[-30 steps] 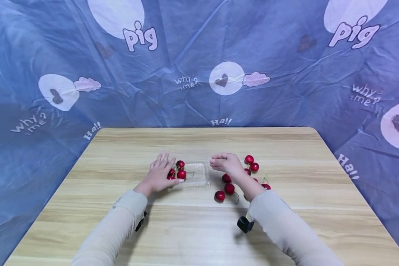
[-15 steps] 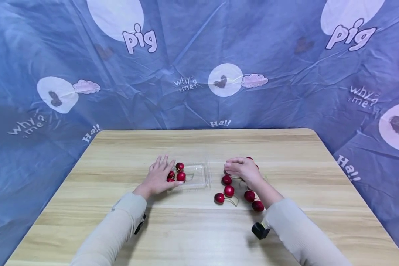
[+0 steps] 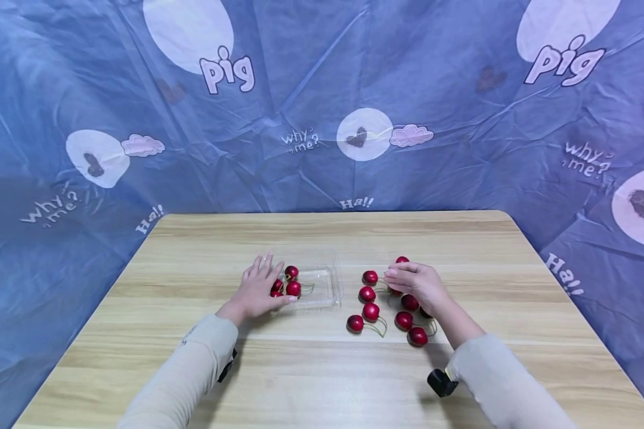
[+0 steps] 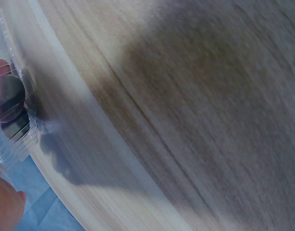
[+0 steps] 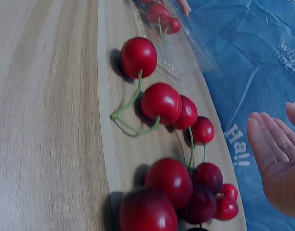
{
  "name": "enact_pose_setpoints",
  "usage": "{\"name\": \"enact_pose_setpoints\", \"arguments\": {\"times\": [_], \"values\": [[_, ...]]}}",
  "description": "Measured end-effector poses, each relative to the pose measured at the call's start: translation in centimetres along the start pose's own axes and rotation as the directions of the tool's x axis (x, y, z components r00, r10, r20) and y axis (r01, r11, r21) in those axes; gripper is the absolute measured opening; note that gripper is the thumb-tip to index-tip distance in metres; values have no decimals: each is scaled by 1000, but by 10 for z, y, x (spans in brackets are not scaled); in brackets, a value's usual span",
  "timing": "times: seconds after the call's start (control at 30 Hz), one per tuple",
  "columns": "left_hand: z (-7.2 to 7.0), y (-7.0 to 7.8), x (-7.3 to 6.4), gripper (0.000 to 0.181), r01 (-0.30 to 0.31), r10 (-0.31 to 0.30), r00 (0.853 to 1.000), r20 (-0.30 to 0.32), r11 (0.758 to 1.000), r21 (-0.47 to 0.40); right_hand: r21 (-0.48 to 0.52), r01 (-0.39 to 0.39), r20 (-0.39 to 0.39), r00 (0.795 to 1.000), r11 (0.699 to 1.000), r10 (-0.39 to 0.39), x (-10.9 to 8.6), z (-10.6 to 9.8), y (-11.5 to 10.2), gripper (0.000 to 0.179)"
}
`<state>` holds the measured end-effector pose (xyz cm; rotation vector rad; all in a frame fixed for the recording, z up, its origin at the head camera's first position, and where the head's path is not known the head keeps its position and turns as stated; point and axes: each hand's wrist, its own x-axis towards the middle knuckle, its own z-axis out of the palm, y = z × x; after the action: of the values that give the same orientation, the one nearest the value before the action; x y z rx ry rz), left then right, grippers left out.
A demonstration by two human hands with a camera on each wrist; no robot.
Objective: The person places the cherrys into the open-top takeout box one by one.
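Note:
A clear plastic box with its transparent lid folded back lies mid-table. Several red cherries sit in its left part. My left hand, fingers spread, rests along the box's left side and partly hides those cherries. To the right of the box, several stemmed cherries lie loose, some joined in pairs by green stems. My right hand hovers over the far part of this group with its fingers extended. In the right wrist view, that hand holds nothing, and cherries lie below it.
The wooden table has rounded far corners. A blue printed cloth hangs behind its far edge. A black wrist camera hangs under the right sleeve, close above the tabletop.
My right hand has moved rightward from beside the box to above the loose cherries, uncovering several of them. My left hand stays at the box.

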<state>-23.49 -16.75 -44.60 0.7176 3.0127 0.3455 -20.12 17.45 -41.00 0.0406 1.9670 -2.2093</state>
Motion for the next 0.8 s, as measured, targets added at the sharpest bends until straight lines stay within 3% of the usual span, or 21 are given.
{"name": "enact_pose_setpoints", "arguments": {"times": [0.2, 0.5, 0.67, 0.8], "values": [[-2, 0, 0, 94, 2, -2, 1000, 6, 1000, -1, 24, 5, -5, 1000, 1000, -5, -3, -12, 1, 32], [-2, 0, 0, 94, -3, 3, 1000, 7, 1000, -8, 19, 18, 8, 1000, 1000, -18, -10, -30, 4, 30], [-1, 0, -1, 93, -1, 1, 1000, 5, 1000, -1, 92, 19, 2, 1000, 996, -19, -14, -40, 5, 12], [-1, 0, 0, 93, -4, 4, 1000, 1, 1000, -1, 132, 25, -7, 1000, 991, -25, -17, -49, 5, 8]]}}
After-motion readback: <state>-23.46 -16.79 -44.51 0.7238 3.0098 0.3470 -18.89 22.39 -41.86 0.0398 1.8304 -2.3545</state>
